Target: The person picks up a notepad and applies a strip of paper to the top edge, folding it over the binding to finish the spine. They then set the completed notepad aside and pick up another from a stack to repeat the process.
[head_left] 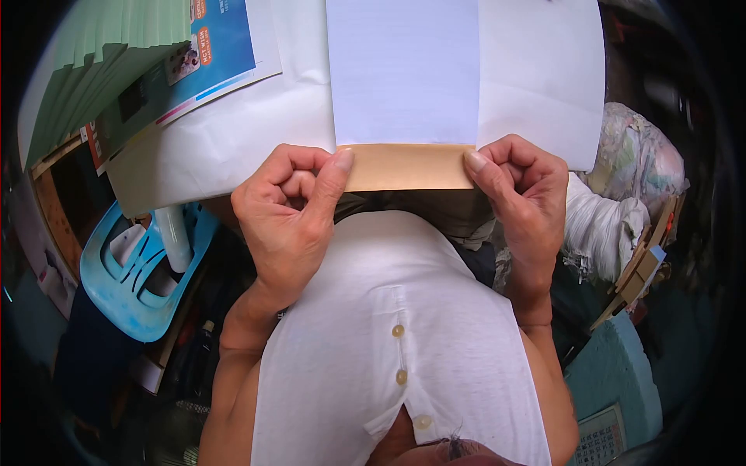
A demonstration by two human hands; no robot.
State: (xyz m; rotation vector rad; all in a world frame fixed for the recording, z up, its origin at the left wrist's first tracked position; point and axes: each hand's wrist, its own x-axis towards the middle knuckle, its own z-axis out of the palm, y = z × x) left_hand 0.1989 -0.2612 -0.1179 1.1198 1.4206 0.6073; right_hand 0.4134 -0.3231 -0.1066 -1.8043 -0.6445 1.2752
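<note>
A brown strip (408,168), smooth and paper-like, runs along the near edge of a pale white sheet stack or sheet (406,74). My left hand (289,203) pinches the strip's left end between thumb and curled fingers. At the opposite end, my right hand (527,186) grips it the same way, thumb on top. The strip is held flat and straight between both hands, its near edge hanging just past the table's front edge. Beneath the sheet lies a larger white paper covering (536,85).
Green folded sheets (116,58) stand at the upper left beside a blue printed poster (217,58). Below them is a blue plastic chair (128,291). To the right are a stuffed clear plastic bag (637,151), a white cloth bundle (602,225) and cardboard pieces (641,264).
</note>
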